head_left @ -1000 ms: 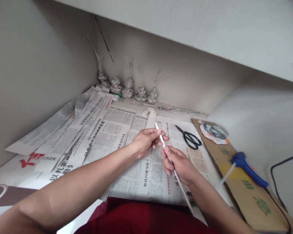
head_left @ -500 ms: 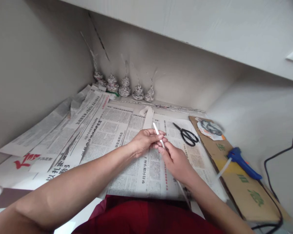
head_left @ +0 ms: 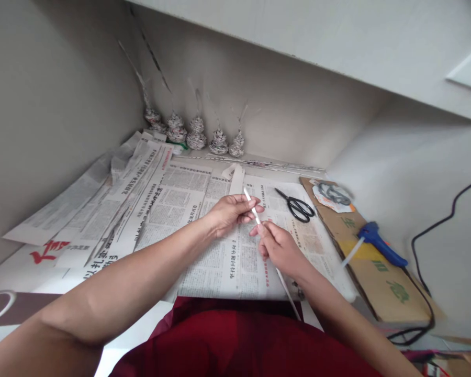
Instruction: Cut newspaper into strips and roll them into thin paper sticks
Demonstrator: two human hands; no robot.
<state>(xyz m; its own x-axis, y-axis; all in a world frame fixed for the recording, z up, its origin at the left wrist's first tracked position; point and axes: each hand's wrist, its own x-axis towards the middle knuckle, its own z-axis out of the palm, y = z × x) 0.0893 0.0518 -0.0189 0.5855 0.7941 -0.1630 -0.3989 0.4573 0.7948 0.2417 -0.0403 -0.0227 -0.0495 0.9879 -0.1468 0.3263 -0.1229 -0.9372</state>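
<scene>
Between my hands runs a thin white rolled-paper stick (head_left: pixel 256 216), slanting down past my lap. My left hand (head_left: pixel 235 212) pinches it close to its upper end, thumb against fingers. Just below, my right hand (head_left: pixel 277 243) is closed round the same stick, and its lower length (head_left: pixel 287 293) comes out under that hand. Sheets of newspaper (head_left: pixel 215 256) lie flat beneath both hands. A pale paper strip (head_left: pixel 237 179) rests on them just beyond my fingers. To the right of my hands lie black-handled scissors (head_left: pixel 298 208).
Several gourd-shaped woven paper pieces (head_left: pixel 197 135) stand along the back wall, with thin paper sticks (head_left: pixel 267 165) before them. A blue glue gun (head_left: pixel 380 245) lies on cardboard (head_left: pixel 400 306) at right, its black cord (head_left: pixel 447 220) trailing. Paper strips (head_left: pixel 102 193) overlap at left. A sloping panel (head_left: pixel 298 31) hangs overhead.
My right hand has slid down the stick, away from my left hand, opening a small gap between them. My left hand keeps its pinch. The whole view has shifted slightly.
</scene>
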